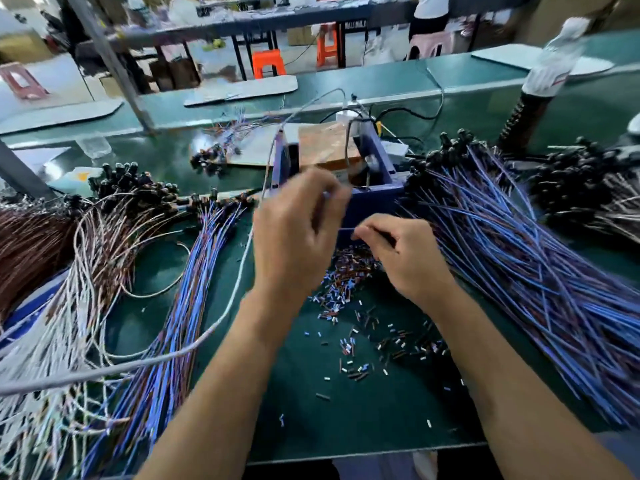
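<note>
My left hand (294,226) and my right hand (405,258) meet over the green bench (346,417), just in front of a small blue machine (367,188). Between them runs a thin blue wire (344,229). My right hand pinches one end of it with thumb and forefinger. My left hand is blurred, its fingers curled around the wire's other part near the machine. A pile of short cut insulation bits (349,282) lies under my hands.
A large fan of blue wires with black ends (519,258) lies at the right. Blue, white and brown wire bundles (166,306) cover the left. A grey cable (221,317) crosses the left side. A plastic bottle (550,67) stands at the back right.
</note>
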Available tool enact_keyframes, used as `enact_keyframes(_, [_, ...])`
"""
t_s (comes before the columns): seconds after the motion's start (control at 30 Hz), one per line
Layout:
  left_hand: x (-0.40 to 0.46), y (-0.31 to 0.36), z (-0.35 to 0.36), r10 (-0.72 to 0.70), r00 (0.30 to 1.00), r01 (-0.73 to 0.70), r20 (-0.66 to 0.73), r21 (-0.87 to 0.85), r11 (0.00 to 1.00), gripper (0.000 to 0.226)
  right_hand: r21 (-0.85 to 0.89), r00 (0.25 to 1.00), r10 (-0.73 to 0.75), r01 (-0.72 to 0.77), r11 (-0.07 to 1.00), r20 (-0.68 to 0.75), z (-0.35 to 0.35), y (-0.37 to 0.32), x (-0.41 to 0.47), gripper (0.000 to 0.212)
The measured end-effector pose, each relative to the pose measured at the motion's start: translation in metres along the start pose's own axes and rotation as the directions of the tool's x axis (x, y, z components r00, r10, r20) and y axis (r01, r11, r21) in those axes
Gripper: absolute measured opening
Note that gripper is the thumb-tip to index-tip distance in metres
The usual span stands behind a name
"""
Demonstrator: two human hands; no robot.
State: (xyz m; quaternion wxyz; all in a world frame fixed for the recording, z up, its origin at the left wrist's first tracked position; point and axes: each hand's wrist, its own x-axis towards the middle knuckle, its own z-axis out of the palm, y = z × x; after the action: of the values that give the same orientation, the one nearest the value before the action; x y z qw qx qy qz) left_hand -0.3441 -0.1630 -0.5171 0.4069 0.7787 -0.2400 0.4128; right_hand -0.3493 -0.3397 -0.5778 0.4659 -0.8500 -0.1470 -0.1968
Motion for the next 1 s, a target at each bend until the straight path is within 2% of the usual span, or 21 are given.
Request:
enact_keyframes(0.03, [-0.020,-0.002,0.005,0.047,0.989,-0.055,0.137,0.057,0.997,0.025,0.011,1.000,-0.021,0.021,1.000,0.014,0.002,-0.001,-0.001,0.019])
enact_keyframes(0.07, [-0.034,-0.003,0.012,0.034,0.976,-0.052,0.214,0.079,0.995,0.024,0.028,0.999,-0.040,0.039,0.999,0.022,0.003,-0.003,-0.001,0.019])
enact_keyframes(0.2, [-0.046,-0.026,0.017,-0.018,0.952,0.003,0.304,0.049,0.999,0.020,0.083,0.997,-0.070,0.067,0.994,0.033,0.006,-0.010,-0.004,0.014])
enact_keyframes(0.27, [-0.051,-0.029,0.017,-0.024,0.940,0.005,0.341,0.055,0.998,0.021,0.074,0.997,-0.049,0.044,0.996,0.058,0.007,-0.010,-0.006,0.028])
enact_keyframes(0.33, [-0.053,-0.035,0.016,-0.034,0.939,0.012,0.341,0.067,0.998,0.023,0.043,0.996,-0.003,-0.001,0.999,0.094,0.008,-0.008,-0.006,0.033])
enact_keyframes(0.4, [-0.053,-0.042,0.014,-0.051,0.942,0.035,0.332,0.055,0.998,0.022,0.054,0.994,0.060,-0.065,0.996,0.095,0.006,-0.004,-0.006,0.016])
enact_keyframes(0.5, [-0.054,-0.047,0.014,-0.083,0.949,0.075,0.304,0.038,0.996,0.017,0.205,0.980,0.195,-0.199,0.958,0.038,0.002,0.001,-0.004,0.008])
enact_keyframes(0.63, [-0.053,-0.049,0.011,-0.113,0.965,0.118,0.237,-0.006,0.993,0.010,0.427,0.931,0.363,-0.340,0.838,0.029,-0.001,0.007,-0.002,0.006])
enact_keyframes(0.77, [-0.053,-0.048,0.010,-0.161,0.963,0.167,0.216,-0.011,0.986,0.008,0.560,0.900,0.432,-0.387,0.732,0.057,-0.002,0.007,-0.001,0.006])
enact_keyframes(1.0, [-0.054,-0.049,0.013,-0.260,0.937,0.282,0.233,-0.066,0.957,0.009,0.623,0.888,0.456,-0.393,0.676,0.065,-0.004,0.006,-0.001,0.015])
